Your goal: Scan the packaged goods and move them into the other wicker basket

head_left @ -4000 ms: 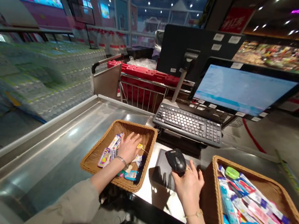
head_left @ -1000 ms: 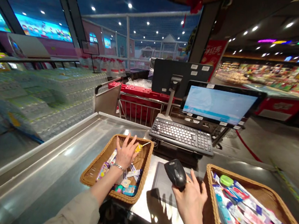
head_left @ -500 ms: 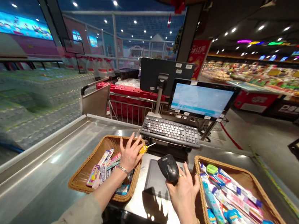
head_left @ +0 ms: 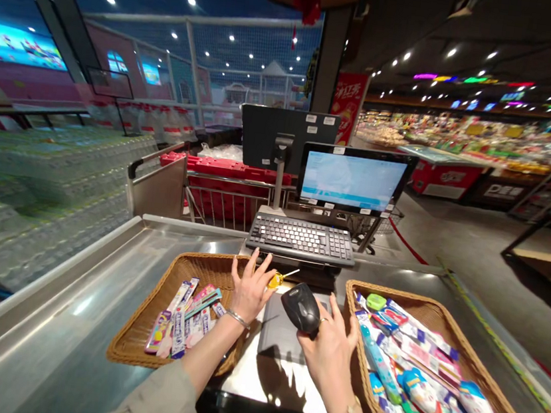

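Observation:
A yellow-wrapped lollipop [head_left: 275, 280] with a white stick is pinched in my left hand [head_left: 249, 292], over the right rim of the left wicker basket [head_left: 133, 323]. The other fingers of that hand are spread. My right hand [head_left: 331, 347] is closed around a black barcode scanner [head_left: 301, 307], whose head points left towards the lollipop, a small gap apart. Slim packets of sweets [head_left: 181, 325] lie in the left basket, partly hidden by my left arm. Right of my right hand, another wicker basket [head_left: 478, 332] holds several packets and colourful character-shaped toys [head_left: 421, 390].
Beyond my hands stand a keyboard [head_left: 302, 238] and a lit monitor [head_left: 349, 179], with a second screen [head_left: 284, 134] seen from behind. A grey plate [head_left: 272, 340] lies in the counter between the baskets. Metal counter [head_left: 90, 284] extends left; a shopping trolley [head_left: 225, 204] stands behind.
The view has turned slightly right. My left hand has moved rightwards from above the left basket to its rim, bringing the lollipop closer to the scanner. My right hand keeps its hold.

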A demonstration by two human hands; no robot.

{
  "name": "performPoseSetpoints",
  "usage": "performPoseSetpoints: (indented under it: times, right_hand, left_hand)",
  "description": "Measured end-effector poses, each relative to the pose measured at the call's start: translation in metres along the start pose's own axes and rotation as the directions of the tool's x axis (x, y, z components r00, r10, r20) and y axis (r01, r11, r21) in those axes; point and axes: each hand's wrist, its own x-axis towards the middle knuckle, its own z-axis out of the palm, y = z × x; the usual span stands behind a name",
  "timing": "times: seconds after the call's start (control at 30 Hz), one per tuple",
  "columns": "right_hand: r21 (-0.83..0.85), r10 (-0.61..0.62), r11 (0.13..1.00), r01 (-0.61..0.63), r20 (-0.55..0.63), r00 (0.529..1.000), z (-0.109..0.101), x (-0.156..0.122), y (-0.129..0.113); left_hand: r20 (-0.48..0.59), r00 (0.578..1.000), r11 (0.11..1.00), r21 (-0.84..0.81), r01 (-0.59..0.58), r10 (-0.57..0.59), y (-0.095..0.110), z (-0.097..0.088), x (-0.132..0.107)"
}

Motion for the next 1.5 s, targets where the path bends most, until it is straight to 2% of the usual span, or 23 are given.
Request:
performPoseSetpoints:
  times: [0.73,0.87,1.07,1.27,1.5]
  right_hand:
    - [0.027,0.033,0.999,-0.034,0.005,0.999,0.0,0.0,0.007]
    - [0.008,0.021,1.0,-0.021,-0.003,1.0,0.0,-0.001,0.008]
    - [-0.048,-0.002,0.999,0.0,-0.033,0.999,0.001,-0.003,0.015]
    - [-0.158,0.026,0.986,-0.046,-0.125,0.992,-0.002,-0.001,0.033]
    - [-0.225,0.112,0.962,-0.154,-0.191,0.975,-0.009,-0.003,0.056]
  left_hand:
    - [-0.052,0.998,0.998,-0.061,-0.032,0.029,0.01,0.012,0.01]
    - [-0.089,0.995,0.996,-0.074,-0.043,0.036,0.012,0.013,0.012]
    - [-0.077,0.996,0.996,-0.079,-0.052,0.046,0.018,0.015,0.017]
    - [-0.076,0.996,0.994,-0.095,-0.052,0.045,0.033,0.014,0.025]
    - [-0.095,0.995,0.989,-0.142,-0.032,0.019,0.066,0.015,0.037]
